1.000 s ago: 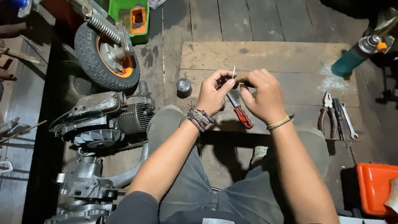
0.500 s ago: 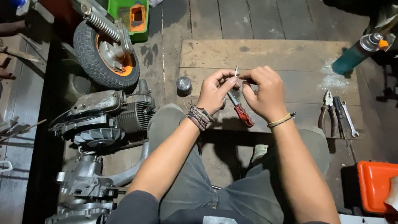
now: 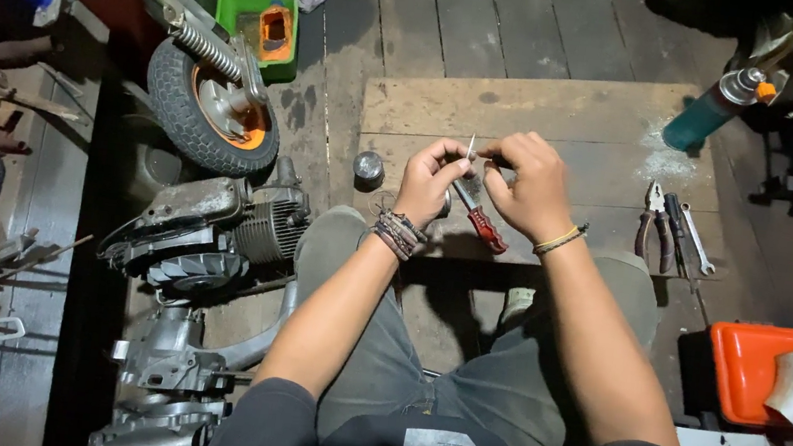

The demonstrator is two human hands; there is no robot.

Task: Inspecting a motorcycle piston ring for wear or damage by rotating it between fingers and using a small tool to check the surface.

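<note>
Dark short sleeves end above the elbows, over grey trousers. The left hand (image 3: 430,182) has a stack of dark braided bracelets at its wrist; the right hand (image 3: 530,184) has one thin yellow band.

board (image 3: 580,125): rough wood | screwdriver (image 3: 485,226): glossy plastic handle | pliers (image 3: 654,219): metal

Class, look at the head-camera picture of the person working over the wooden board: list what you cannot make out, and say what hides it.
- Small part between the hands: head view, covered by the left hand and right hand; only a thin pale pin shows.
- Red-handled tool: its tip is hidden under the fingers.
- Orange container: partly covered by a grey sheet.
- Teal spray can: its top is lost in shadow.
</note>
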